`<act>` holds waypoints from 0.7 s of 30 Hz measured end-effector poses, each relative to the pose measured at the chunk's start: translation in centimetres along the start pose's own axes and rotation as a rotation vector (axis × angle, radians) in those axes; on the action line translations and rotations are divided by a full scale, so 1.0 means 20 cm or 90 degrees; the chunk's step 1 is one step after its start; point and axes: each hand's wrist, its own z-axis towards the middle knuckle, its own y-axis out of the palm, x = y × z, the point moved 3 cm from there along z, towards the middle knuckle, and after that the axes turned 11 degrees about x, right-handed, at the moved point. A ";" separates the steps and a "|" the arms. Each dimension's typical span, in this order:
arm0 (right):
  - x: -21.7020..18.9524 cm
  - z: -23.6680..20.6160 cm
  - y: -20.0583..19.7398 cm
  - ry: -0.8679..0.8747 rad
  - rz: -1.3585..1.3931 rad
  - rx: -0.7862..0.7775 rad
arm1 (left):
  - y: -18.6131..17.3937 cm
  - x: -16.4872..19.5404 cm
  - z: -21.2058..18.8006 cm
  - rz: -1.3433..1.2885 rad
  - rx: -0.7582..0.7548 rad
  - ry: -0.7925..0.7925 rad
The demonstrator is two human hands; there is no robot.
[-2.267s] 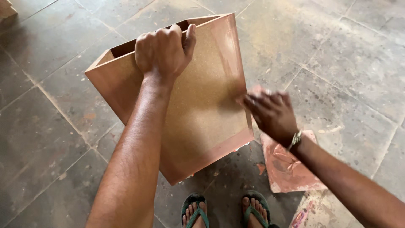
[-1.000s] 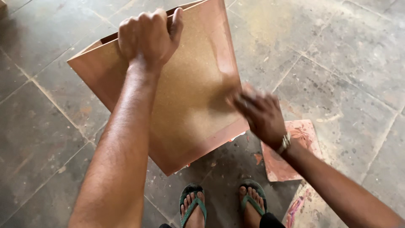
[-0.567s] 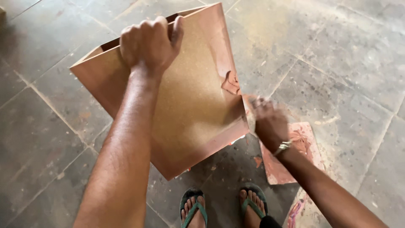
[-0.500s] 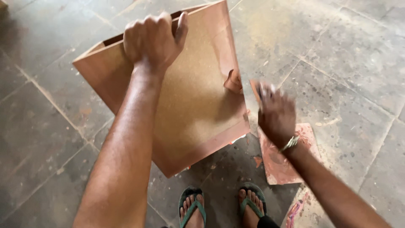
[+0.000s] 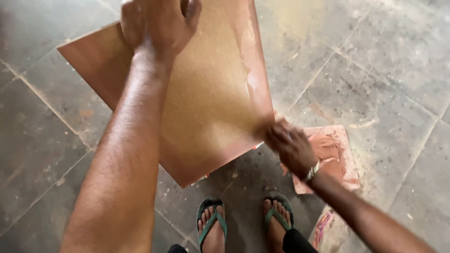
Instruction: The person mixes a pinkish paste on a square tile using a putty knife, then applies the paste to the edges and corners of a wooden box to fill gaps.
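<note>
Left hand [image 5: 159, 26] is closed over the top edge of a brown board box [image 5: 206, 98], fingers curled over the rim, and carries it tilted above the floor. Right hand [image 5: 290, 147] rests at the box's lower right corner, fingertips touching the reddish painted edge; I cannot tell whether it grips or only presses there. The box sits between the two hands, held off the stone floor [image 5: 384, 70], its lower edge hanging just above the person's feet in green sandals [image 5: 213, 225]. In my judgement the box is light and fairly stiff, since one hand bears it from the rim, but its broad face looks thin and would likely flex or dent under hard pressure. The reddish border appears freshly coated and may smear, so the bare tan face and the top rim look the safer holds. A pinkish sheet smeared with reddish paste [image 5: 328, 157] lies flat on the floor just beside the right hand. The floor is grey stone slabs, worn, stained and dusty, with open joints.
</note>
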 end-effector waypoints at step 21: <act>0.18 0.57 -0.19 0.019 -0.088 0.148 | -0.02 0.01 0.02 0.029 0.000 0.035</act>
